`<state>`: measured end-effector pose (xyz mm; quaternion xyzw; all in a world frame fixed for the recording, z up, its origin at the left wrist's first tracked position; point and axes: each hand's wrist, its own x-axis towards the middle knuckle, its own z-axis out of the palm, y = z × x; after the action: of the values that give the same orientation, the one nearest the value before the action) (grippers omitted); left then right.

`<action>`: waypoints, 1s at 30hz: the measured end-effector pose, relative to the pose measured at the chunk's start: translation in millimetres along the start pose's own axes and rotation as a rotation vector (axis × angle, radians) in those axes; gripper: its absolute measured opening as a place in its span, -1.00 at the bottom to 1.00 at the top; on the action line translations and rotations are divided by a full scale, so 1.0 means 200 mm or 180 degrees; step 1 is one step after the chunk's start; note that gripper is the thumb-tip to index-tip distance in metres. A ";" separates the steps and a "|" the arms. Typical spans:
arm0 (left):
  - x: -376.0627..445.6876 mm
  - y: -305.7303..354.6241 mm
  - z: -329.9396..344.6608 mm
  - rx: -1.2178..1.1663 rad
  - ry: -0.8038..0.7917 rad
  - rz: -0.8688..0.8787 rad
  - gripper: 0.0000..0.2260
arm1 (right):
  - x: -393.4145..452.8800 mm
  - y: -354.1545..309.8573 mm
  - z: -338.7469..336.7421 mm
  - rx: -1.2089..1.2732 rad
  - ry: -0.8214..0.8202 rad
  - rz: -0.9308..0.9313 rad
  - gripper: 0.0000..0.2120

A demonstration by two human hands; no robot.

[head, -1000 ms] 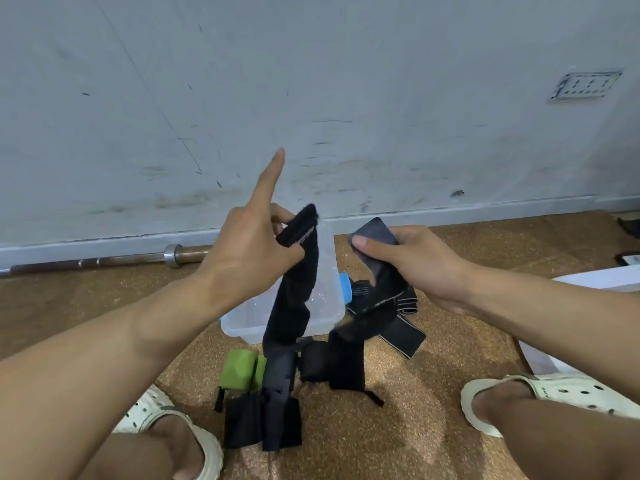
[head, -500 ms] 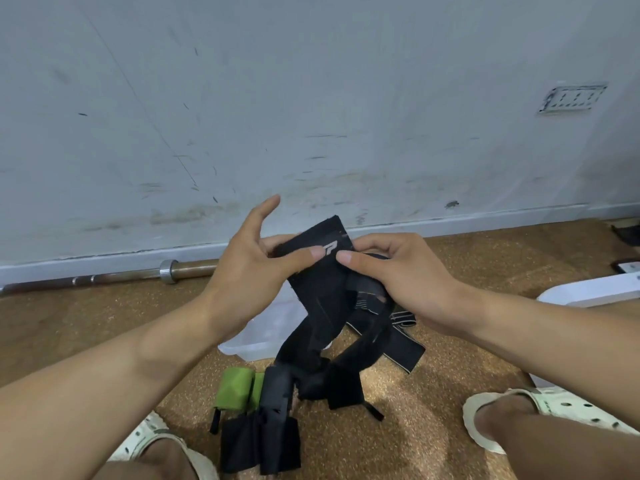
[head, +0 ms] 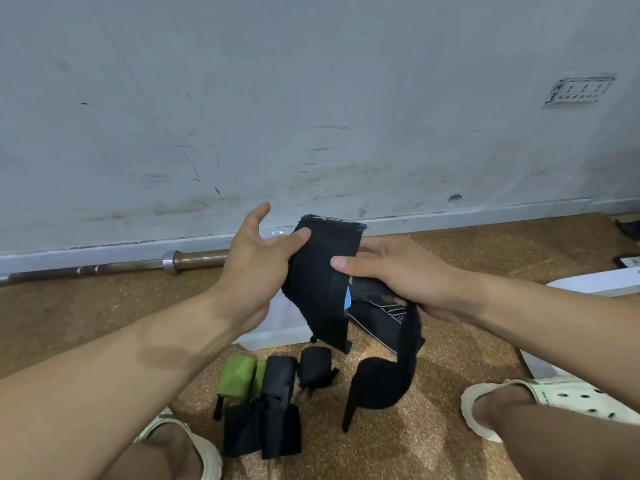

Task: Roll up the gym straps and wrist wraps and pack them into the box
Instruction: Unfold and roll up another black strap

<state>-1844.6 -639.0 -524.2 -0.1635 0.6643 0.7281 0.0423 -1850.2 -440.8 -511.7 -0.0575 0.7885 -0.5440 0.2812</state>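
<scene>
A wide black strap (head: 322, 285) is held up in front of me. My left hand (head: 258, 261) pinches its upper left edge with thumb over the front. My right hand (head: 391, 271) grips its right side, and the strap's long tail (head: 384, 382) loops down from that hand to the floor. The clear plastic box (head: 277, 327) sits on the floor behind the strap, mostly hidden. On the floor in front lie a green roll (head: 237, 375), a small black roll (head: 315, 370) and loose black straps (head: 266, 420). Another black wrap with grey trim (head: 381, 317) lies right of the box.
A barbell (head: 138, 266) lies along the wall base at the left. A white board or lid (head: 595, 282) rests at the right. My feet in white clogs (head: 568, 400) flank the pile on the brown cork floor. The wall stands close behind.
The strap has been pulled up out of the pile and folded over flat between both hands. Its tail now hangs down to the right. My left forefinger has lowered.
</scene>
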 end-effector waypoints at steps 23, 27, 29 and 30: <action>-0.03 0.02 -0.02 -0.0074 -0.0116 0.0146 -0.26 | 0.00 -0.04 -0.03 0.0368 0.0347 0.0336 -0.83; 0.00 0.03 -0.04 -0.0225 -0.0037 0.0200 -0.29 | 0.00 0.01 0.01 -0.0289 0.0239 0.0393 -0.79; -0.01 0.03 -0.02 -0.0204 -0.0173 0.0076 -0.26 | 0.02 0.01 0.03 0.0075 0.0471 0.0355 -0.81; -0.02 0.03 -0.02 -0.0194 -0.0267 0.0017 -0.24 | 0.03 0.00 0.03 0.0363 0.0533 0.0337 -0.83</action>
<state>-1842.6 -642.4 -518.0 -0.1323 0.6398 0.7544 0.0632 -1851.1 -447.9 -516.0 0.0459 0.7789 -0.5753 0.2455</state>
